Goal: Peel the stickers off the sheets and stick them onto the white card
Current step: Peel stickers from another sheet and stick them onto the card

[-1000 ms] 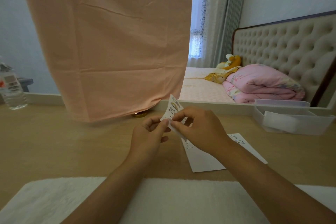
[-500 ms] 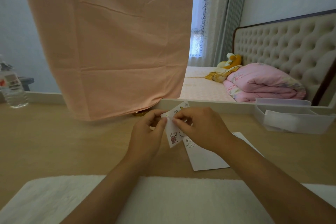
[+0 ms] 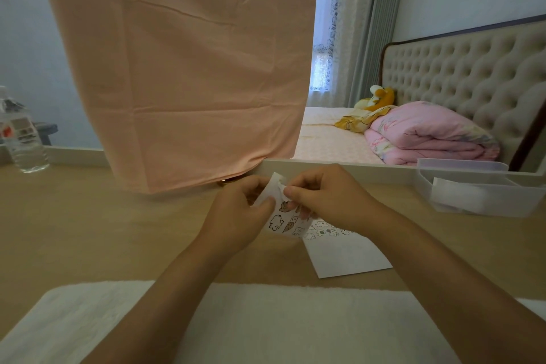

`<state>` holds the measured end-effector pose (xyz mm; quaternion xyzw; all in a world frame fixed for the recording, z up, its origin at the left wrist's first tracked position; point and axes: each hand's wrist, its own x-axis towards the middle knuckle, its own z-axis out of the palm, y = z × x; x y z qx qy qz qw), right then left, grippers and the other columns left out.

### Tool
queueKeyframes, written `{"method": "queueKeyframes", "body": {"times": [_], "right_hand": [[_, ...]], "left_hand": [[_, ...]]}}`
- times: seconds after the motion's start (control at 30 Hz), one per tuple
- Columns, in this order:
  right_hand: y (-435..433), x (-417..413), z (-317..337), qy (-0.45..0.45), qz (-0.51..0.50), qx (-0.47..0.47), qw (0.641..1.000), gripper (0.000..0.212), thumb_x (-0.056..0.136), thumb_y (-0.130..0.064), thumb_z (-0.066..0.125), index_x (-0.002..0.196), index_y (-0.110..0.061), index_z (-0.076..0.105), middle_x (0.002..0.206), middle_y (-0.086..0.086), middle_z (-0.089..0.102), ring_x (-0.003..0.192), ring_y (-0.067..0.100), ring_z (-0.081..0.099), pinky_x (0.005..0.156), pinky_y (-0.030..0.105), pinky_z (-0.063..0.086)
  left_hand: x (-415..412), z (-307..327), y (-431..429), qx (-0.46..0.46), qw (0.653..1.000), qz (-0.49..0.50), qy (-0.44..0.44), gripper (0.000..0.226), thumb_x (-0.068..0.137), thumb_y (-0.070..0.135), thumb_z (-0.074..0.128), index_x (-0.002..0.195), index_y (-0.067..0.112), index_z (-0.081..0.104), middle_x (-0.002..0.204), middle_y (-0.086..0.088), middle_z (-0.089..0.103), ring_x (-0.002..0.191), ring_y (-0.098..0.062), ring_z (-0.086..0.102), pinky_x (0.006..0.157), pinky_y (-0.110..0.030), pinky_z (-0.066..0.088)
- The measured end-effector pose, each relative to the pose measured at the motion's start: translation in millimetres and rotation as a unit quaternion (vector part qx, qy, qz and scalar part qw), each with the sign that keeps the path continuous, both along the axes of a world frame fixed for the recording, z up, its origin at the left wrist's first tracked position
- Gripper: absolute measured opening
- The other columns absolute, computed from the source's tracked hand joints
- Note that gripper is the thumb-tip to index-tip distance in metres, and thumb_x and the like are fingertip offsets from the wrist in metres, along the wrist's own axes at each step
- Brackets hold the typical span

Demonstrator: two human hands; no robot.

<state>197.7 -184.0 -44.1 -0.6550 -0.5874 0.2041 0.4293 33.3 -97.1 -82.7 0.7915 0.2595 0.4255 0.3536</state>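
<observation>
White paper printed with small cartoon figures: you hold one sticker sheet (image 3: 282, 223) in the air between your two hands, above the tan wooden surface (image 3: 103, 230) and just over the far end of the white card (image 3: 351, 257). The sheet's long axis runs away from you, with its near end tipped slightly to your right and its printed face toward you.

Your left hand (image 3: 236, 219) pinches the sheet's left edge with curled fingers. Your right hand (image 3: 328, 201) pinches near its far end, where a white bit curls up.

The one card lies flat and slanted, partly under your right forearm. A row of small stickers (image 3: 323, 229) crosses its far end, too blurred to count.

One clear plastic tray (image 3: 472, 201) stands far right, one water bottle (image 3: 25, 142) far left. One white towel (image 3: 266, 325) lies along the near edge.
</observation>
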Motion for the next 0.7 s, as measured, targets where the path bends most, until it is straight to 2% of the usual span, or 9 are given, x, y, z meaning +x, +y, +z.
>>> {"method": "queueKeyframes", "body": {"times": [0.13,0.3,0.47,0.57,0.63,0.7], "right_hand": [[-2,2,5,0.009,0.019,-0.026,0.999,0.01,0.094,-0.026,0.07,0.089,-0.021,0.077,0.08,-0.003,0.077,0.067,0.014,0.071,0.059,0.022,0.053],[-2,-1,7,0.023,0.03,-0.02,0.999,0.017,0.092,-0.033,0.071,0.093,-0.017,0.077,0.082,-0.003,0.078,0.069,0.016,0.072,0.058,0.019,0.052],[-3,-3,10,0.003,0.03,0.006,1.0,0.041,0.091,-0.05,0.063,0.091,-0.011,0.075,0.082,-0.001,0.077,0.065,0.017,0.07,0.055,0.019,0.05],[-3,-4,12,0.032,0.027,0.009,0.999,0.06,0.081,-0.065,0.055,0.095,-0.01,0.075,0.084,0.003,0.077,0.062,0.02,0.068,0.054,0.022,0.05],[-2,-4,12,0.061,0.02,0.011,0.998,0.055,0.085,-0.061,0.055,0.097,-0.012,0.074,0.085,0.004,0.076,0.06,0.021,0.066,0.053,0.024,0.05],[0,-5,11,0.075,0.019,0.014,0.997,0.032,0.096,-0.04,0.061,0.096,-0.01,0.072,0.086,0.006,0.076,0.062,0.022,0.067,0.056,0.027,0.053]], "left_hand": [[-4,4,-2,0.043,0.999,-0.011,0.03,0.033,0.086,0.01,0.06,0.102,0.036,0.072,0.092,0.018,0.073,0.086,-0.006,0.068,0.076,-0.035,0.058],[-5,4,-2,0.025,0.999,-0.012,0.016,0.03,0.087,0.009,0.059,0.105,0.03,0.071,0.092,0.012,0.074,0.084,-0.005,0.07,0.072,-0.041,0.06],[-3,7,-3,-0.049,0.998,-0.025,-0.03,0.029,0.084,0.011,0.059,0.099,0.031,0.072,0.092,0.005,0.075,0.087,-0.014,0.072,0.077,-0.047,0.061],[-4,10,-4,-0.071,0.996,-0.029,-0.043,0.029,0.079,0.014,0.057,0.095,0.034,0.073,0.091,0.003,0.074,0.087,-0.018,0.072,0.074,-0.043,0.062],[-4,12,-5,-0.092,0.994,-0.016,-0.057,0.031,0.085,0.005,0.059,0.093,0.032,0.073,0.09,0.003,0.075,0.085,-0.018,0.072,0.07,-0.037,0.061],[-4,12,-4,-0.167,0.982,-0.005,-0.093,0.029,0.089,0.0,0.059,0.097,0.024,0.074,0.09,0.0,0.076,0.082,-0.018,0.072,0.066,-0.031,0.058]]}}
